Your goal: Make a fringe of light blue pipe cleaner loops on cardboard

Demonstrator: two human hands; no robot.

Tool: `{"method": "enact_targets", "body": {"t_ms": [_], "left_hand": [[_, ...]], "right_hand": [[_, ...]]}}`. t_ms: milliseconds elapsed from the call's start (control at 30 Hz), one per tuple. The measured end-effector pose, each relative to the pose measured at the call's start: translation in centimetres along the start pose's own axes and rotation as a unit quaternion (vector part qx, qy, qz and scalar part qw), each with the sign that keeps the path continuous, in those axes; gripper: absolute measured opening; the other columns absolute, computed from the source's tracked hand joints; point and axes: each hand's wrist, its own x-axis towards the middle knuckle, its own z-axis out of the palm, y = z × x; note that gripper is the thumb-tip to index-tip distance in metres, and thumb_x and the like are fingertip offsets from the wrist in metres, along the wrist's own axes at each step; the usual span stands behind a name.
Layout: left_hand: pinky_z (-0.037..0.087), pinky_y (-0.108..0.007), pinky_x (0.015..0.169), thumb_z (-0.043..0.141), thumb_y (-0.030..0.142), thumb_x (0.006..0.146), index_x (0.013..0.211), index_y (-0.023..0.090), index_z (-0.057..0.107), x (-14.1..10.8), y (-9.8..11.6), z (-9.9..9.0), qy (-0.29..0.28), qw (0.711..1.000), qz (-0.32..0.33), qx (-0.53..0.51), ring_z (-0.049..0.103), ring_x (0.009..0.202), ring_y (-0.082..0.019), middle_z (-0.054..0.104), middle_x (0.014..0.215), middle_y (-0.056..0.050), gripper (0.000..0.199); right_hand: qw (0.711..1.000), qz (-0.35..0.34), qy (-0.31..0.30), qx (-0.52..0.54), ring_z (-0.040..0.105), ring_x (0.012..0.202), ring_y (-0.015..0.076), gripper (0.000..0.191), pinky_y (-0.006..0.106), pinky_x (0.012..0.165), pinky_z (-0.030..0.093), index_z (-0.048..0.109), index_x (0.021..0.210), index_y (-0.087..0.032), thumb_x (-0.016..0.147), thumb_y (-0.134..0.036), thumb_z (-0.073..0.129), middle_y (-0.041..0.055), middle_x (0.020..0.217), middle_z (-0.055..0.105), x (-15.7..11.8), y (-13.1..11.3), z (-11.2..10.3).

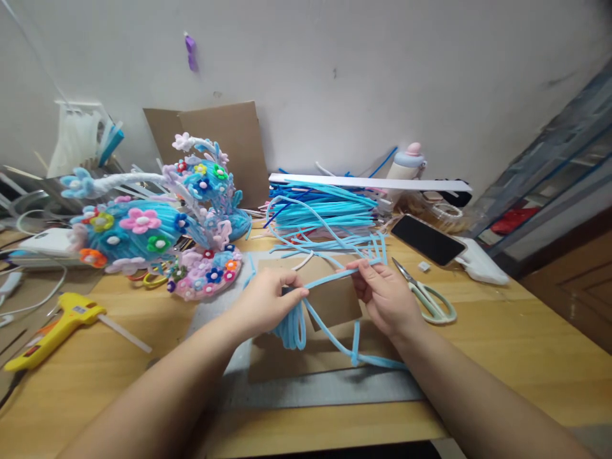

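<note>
Clearly fuzzy and pale blue, the strand (329,278) runs thin and nearly straight just below the center of the frame, rising slightly to the right, while the looped bundle (297,331) hangs in soft, closely packed folds of the same color. At far lower left lies a yellow glue gun (50,331); above and right of it stand flower-covered ornaments (134,233). Left of center, the left hand (270,296) pinches the strand's left end between thumb and forefinger, the bundle just under its fingers. From there another pale blue length (329,335) slants down over cardboard (277,363) toward the right forearm, a short upright piece crossing it. Behind, in the upper middle, sits a pile of blue strands (325,213). Right of center, the right hand (385,296) grips the strand's other end between thumb and curled fingers, with scissors (433,306) and a dark phone (428,239) beyond.
</note>
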Motion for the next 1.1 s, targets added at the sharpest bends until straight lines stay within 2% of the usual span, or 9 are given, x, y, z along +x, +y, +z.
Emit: {"method": "enact_targets", "body": {"t_ms": [100,200,433,600,933,1100], "left_hand": [[0.034,-0.022,0.054,0.051,0.035,0.08,0.071,0.016,0.063,-0.01,0.17,0.02,0.009,1.0,0.01,0.027,0.049,0.058,-0.012,0.057,0.061,0.002,0.024],[0.032,-0.022,0.05,0.051,0.036,0.081,0.07,0.016,0.062,0.06,0.12,0.08,0.024,0.999,-0.01,0.03,0.048,0.055,-0.012,0.056,0.058,0.002,0.026],[0.029,-0.021,0.047,0.052,0.037,0.079,0.07,0.016,0.064,0.13,-0.25,0.22,0.005,1.0,-0.024,0.019,0.046,0.052,-0.011,0.056,0.056,0.002,0.026],[0.028,-0.021,0.046,0.052,0.036,0.079,0.07,0.016,0.064,0.02,-0.14,0.17,0.023,0.999,-0.028,0.004,0.045,0.051,-0.011,0.054,0.055,0.003,0.025],[0.031,-0.021,0.05,0.053,0.036,0.08,0.069,0.016,0.063,0.06,-0.45,0.17,0.044,0.999,0.0,0.013,0.048,0.055,-0.012,0.058,0.06,0.002,0.025],[0.029,-0.021,0.049,0.053,0.036,0.079,0.068,0.017,0.063,0.12,-0.52,0.2,0.046,0.999,-0.003,0.025,0.047,0.053,-0.011,0.056,0.058,0.002,0.025]], "right_hand": [[1.0,0.014,0.022,0.01,0.057,0.053,0.0114,0.028,0.02,0.046,0.04,0.066,0.074,-0.017,0.07,-0.045,0.069,0.0032,0.063,0.065,0.2,0.0,-0.07],[1.0,0.008,0.027,0.011,0.058,0.054,0.0115,0.029,0.021,0.048,0.042,0.066,0.073,-0.017,0.07,-0.045,0.069,0.0027,0.063,0.065,0.15,0.11,0.01],[1.0,0.013,0.014,0.022,0.064,0.062,0.0157,0.03,0.024,0.054,0.045,0.064,0.075,-0.018,0.068,-0.047,0.07,0.0044,0.069,0.069,0.03,0.1,0.28],[0.999,0.033,0.02,0.026,0.063,0.062,0.0134,0.028,0.021,0.053,0.044,0.064,0.075,-0.018,0.069,-0.045,0.07,0.0043,0.072,0.07,-0.03,-0.05,0.31],[0.994,0.076,0.032,0.065,0.053,0.051,0.0063,0.033,0.015,0.044,0.038,0.065,0.071,-0.016,0.058,-0.042,0.078,-0.0018,0.059,0.06,0.17,0.22,0.29],[0.992,0.093,0.045,0.066,0.05,0.048,0.0046,0.033,0.013,0.042,0.035,0.064,0.071,-0.016,0.058,-0.042,0.079,-0.0024,0.059,0.059,0.3,0.64,0.27]]}}
